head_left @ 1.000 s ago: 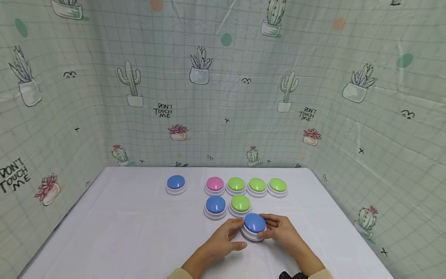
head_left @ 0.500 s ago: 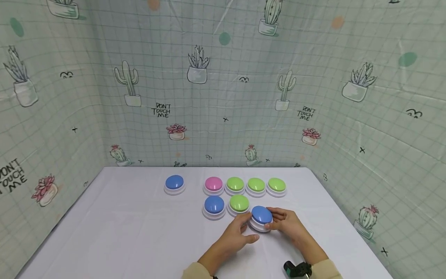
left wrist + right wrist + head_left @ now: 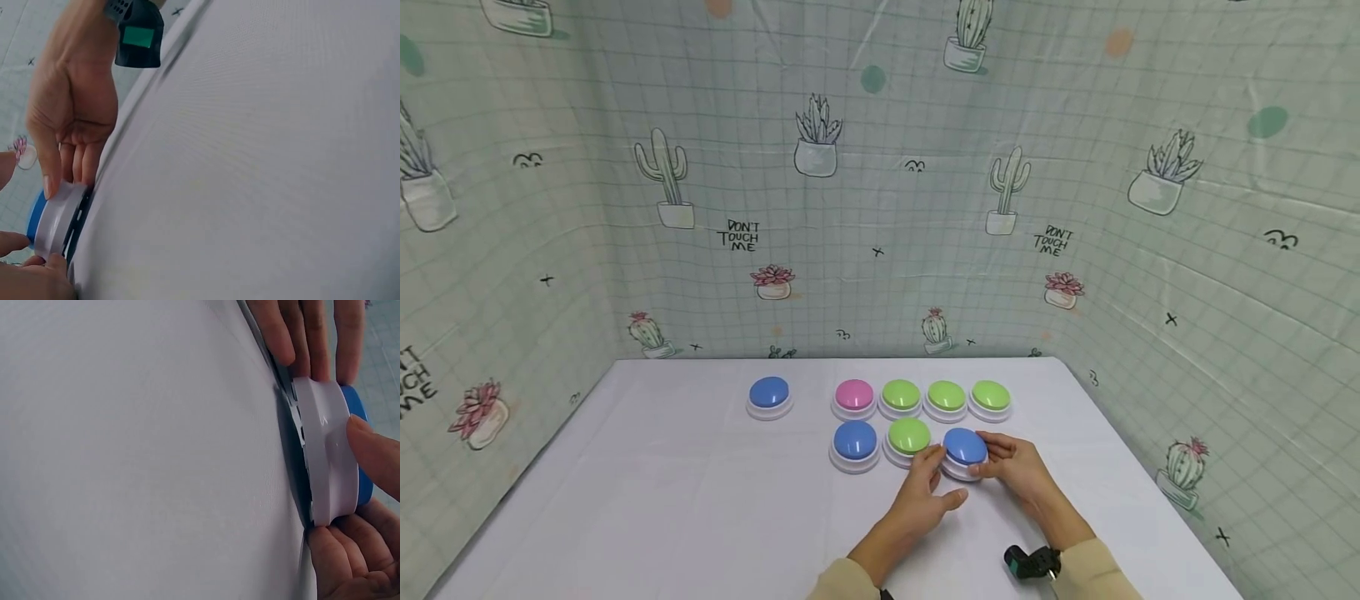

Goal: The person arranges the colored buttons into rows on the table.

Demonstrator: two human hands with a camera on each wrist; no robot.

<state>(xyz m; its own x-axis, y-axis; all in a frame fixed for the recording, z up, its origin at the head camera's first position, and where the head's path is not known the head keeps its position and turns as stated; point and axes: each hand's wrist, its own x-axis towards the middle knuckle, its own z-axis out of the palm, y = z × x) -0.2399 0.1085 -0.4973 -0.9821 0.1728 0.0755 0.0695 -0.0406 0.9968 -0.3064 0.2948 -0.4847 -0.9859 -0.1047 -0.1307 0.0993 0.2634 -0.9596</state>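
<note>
A blue dome push button with a white round base is between both hands, just right of the near green button. My right hand pinches its right side, thumb on the front of the rim and fingers behind. With fairly straight fingers, my left hand touches the left side, its thumb held off. In the right wrist view the white base stands at a slight tilt, part of its underside showing above the cloth. The left wrist view shows the right thumb on the base.
Behind stand a pink button and three green ones, the rightmost green button among them. Another blue button is left of the near green one; a lone blue button sits farther left. Patterned cloth walls enclose the white table.
Both hands have moved the blue button away from me and a little right, from in front of the near green button to beside it. The view has shifted slightly right.
</note>
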